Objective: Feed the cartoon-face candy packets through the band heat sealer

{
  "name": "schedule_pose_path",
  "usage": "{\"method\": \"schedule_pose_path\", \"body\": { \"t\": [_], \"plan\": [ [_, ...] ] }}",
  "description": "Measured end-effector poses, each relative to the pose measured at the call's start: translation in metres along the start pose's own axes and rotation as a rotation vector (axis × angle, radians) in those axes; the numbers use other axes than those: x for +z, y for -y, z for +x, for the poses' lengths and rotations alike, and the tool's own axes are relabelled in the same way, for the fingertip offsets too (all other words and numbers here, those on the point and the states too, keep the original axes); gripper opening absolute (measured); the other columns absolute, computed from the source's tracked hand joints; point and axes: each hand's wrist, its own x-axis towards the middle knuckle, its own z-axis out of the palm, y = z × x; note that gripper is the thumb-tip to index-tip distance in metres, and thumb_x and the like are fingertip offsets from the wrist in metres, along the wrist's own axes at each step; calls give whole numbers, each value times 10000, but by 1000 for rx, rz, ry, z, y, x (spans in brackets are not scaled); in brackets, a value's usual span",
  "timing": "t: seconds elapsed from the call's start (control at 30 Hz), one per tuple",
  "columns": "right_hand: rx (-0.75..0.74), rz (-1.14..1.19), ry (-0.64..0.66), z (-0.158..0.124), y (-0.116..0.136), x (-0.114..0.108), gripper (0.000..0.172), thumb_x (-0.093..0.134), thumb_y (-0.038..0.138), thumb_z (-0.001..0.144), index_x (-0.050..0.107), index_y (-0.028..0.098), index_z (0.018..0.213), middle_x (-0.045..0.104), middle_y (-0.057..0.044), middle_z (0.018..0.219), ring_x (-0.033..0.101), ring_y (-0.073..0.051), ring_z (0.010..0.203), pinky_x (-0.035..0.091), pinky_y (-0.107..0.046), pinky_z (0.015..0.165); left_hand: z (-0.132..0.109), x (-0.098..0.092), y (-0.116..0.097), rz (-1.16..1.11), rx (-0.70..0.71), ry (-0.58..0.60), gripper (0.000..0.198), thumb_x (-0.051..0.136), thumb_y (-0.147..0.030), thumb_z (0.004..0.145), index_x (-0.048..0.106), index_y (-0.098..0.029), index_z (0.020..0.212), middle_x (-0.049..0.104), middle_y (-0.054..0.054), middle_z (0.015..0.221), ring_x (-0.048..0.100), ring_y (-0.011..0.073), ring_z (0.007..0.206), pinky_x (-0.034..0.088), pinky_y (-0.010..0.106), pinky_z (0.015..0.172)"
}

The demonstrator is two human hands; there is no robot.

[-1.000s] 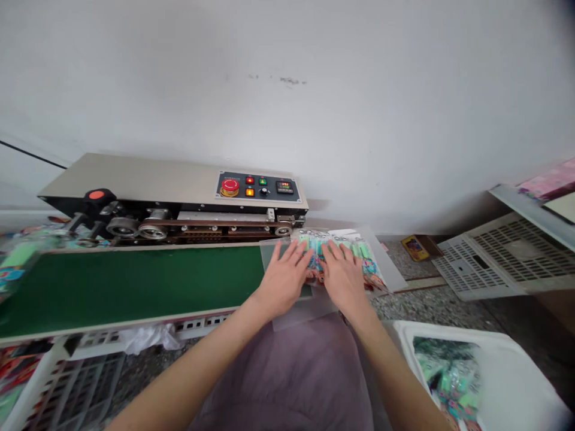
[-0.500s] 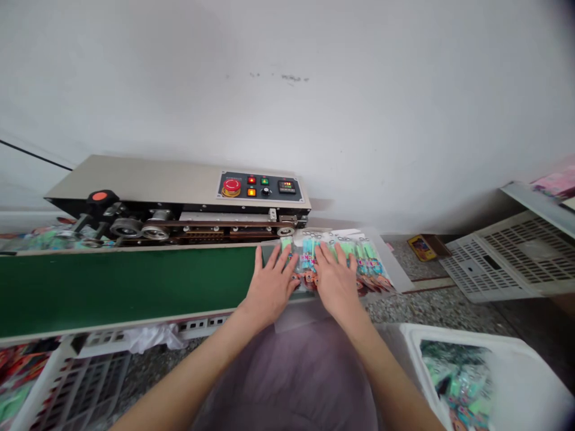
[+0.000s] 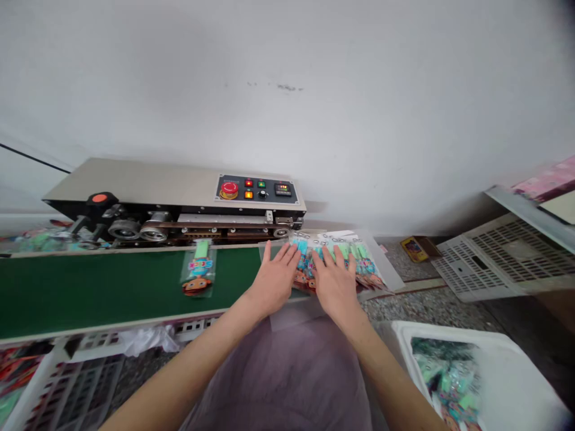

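Note:
Several clear plastic packets (image 3: 366, 266) with green and blue strips, metal rings and brown cartoon faces lie overlapping at the right end of the green conveyor belt (image 3: 112, 281). My left hand (image 3: 275, 278) lies flat over the left edge of this row, fingers stretched out. On the row's middle rests my right hand (image 3: 335, 278), its fingers spread over the packets and hiding parts of them. A single packet (image 3: 198, 269) of the same kind lies on the belt to the left, apart from my hands, its top at the sealing machine (image 3: 179, 188).
A white tub (image 3: 507, 365) with more packets stands at lower right. White plastic crates (image 3: 485, 257) are at right, near a small yellow box (image 3: 414, 249). Below the belt at left is another crate (image 3: 76, 383) with colourful contents. A white wall rises behind the machine.
A packet now lies on the belt under the machine's front, left of my hands, where bare belt showed before. Both hands stay on the row, and the view has shifted slightly.

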Motion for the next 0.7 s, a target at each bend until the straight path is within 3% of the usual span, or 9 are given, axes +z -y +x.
{"method": "schedule_pose_path", "body": {
  "t": [0.1, 0.2, 0.37, 0.53, 0.7],
  "plan": [
    [-76, 69, 0, 0, 2, 0, 496, 452, 333, 1027, 456, 258, 1517, 462, -101, 1563, 355, -375, 1451, 227, -638, 1155, 1, 12, 1, 1, -2, -19, 553, 328, -141, 978, 363, -59, 1523, 359, 190, 1606, 291, 314, 1515, 106, 682, 1217],
    [-141, 87, 23, -1, 1, -1, 467, 431, 297, 1029, 501, 242, 1487, 480, -81, 1552, 351, -357, 1457, 206, -619, 1177, -2, 15, 2, 13, -16, -41, 532, 322, -161, 993, 381, -40, 1508, 377, 221, 1588, 320, 326, 1501, 107, 682, 1215],
    [-79, 2, 37, -1, -7, -3, 435, 419, 163, 996, 619, 219, 1378, 550, -88, 1493, 364, -393, 1443, 181, -643, 1167, 2, 11, 5, 28, 5, -24, 537, 372, -129, 952, 432, -57, 1481, 427, 208, 1565, 313, 322, 1504, 82, 647, 1233],
    [-46, 14, 14, -1, -2, 3, 448, 483, 338, 1020, 541, 248, 1455, 524, -107, 1514, 395, -387, 1422, 222, -641, 1146, 5, 24, 7, 28, 75, -22, 568, 356, -191, 984, 339, -83, 1541, 296, 167, 1639, 245, 292, 1534, 86, 639, 1236],
    [-6, -12, 21, -3, 0, 7, 439, 513, 340, 1009, 564, 263, 1438, 506, -110, 1529, 386, -405, 1426, 227, -648, 1142, 0, 27, -6, 31, 8, -40, 543, 278, -271, 1043, 340, -70, 1543, 290, 182, 1636, 262, 307, 1527, 78, 693, 1217]
  ]
}}
